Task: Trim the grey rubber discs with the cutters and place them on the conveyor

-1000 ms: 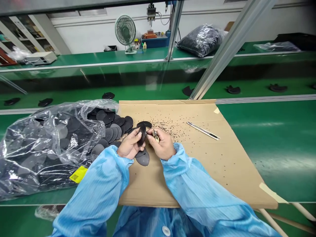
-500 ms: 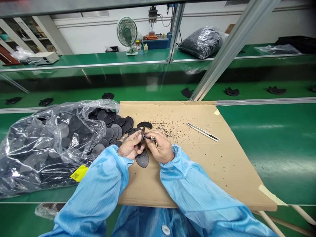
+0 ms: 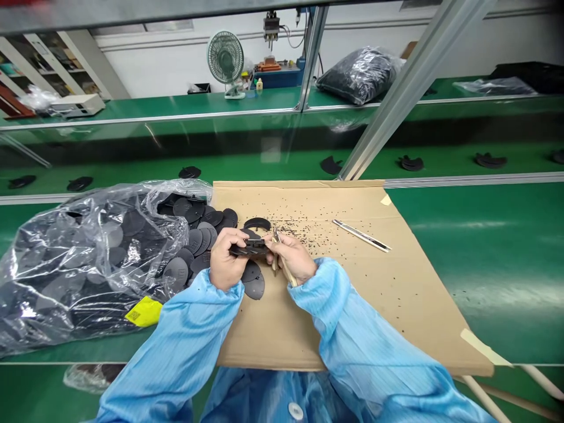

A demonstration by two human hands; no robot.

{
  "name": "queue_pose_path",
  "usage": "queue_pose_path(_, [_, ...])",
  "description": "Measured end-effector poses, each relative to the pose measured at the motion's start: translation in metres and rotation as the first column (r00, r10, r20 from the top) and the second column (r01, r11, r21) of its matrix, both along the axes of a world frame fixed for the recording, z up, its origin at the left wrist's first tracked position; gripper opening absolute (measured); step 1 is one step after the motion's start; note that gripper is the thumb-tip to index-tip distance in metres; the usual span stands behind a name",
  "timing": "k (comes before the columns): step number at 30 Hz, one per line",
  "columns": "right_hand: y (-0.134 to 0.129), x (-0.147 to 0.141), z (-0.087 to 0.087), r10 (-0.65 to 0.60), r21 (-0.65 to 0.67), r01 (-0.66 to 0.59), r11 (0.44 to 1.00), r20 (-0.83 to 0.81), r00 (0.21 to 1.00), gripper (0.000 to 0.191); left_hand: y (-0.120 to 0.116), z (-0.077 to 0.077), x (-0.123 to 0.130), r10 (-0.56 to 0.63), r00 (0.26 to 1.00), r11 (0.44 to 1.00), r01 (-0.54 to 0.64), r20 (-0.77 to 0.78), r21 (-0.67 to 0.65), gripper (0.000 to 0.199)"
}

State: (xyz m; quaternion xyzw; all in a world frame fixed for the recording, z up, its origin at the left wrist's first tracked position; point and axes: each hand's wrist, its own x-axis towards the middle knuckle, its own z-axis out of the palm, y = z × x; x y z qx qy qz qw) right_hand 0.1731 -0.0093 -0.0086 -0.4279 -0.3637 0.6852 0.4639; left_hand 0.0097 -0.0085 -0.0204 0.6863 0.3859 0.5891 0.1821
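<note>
My left hand (image 3: 227,258) grips a dark plastic part (image 3: 250,247) by its left end, above the cardboard sheet (image 3: 273,329). At the part's right end, my right hand (image 3: 294,256) touches it with the fingertips and also holds pliers (image 3: 282,258), jaws pointing up. A curved black piece (image 3: 257,223) lies just behind the part. Under and beside my left hand are flat black discs (image 3: 254,286). More discs (image 3: 195,239) spill from a clear plastic bag (image 3: 88,252) on the left. Small black bits (image 3: 304,229) are scattered on the cardboard.
A utility knife (image 3: 361,235) lies on the cardboard's right side. Behind it, a slanted metal post (image 3: 392,88) rises near the belt (image 3: 264,167), which carries several black parts (image 3: 411,163). A fan (image 3: 225,59) and a filled bag (image 3: 359,75) stand on the back shelf.
The held part has turned from upright and edge-on to lying crosswise between my hands. The pliers have come away from it and now point up. Parts on the belt have shifted slightly left.
</note>
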Motion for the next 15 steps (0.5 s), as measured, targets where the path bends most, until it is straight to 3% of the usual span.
queue_pose_path(6, [0.001, -0.002, -0.005, -0.022, -0.067, 0.017, 0.998, -0.072, 0.997, 0.025, -0.001, 0.000, 0.002, 0.035, 0.996, 0.999, -0.033, -0.081, 0.024, 0.019])
queue_pose_path(15, [0.006, -0.007, -0.013, -0.148, -0.071, 0.146, 0.987, -0.027, 0.989, 0.014, -0.006, -0.002, 0.005, 0.042, 0.987, 0.992, -0.060, -0.157, -0.112, 0.011])
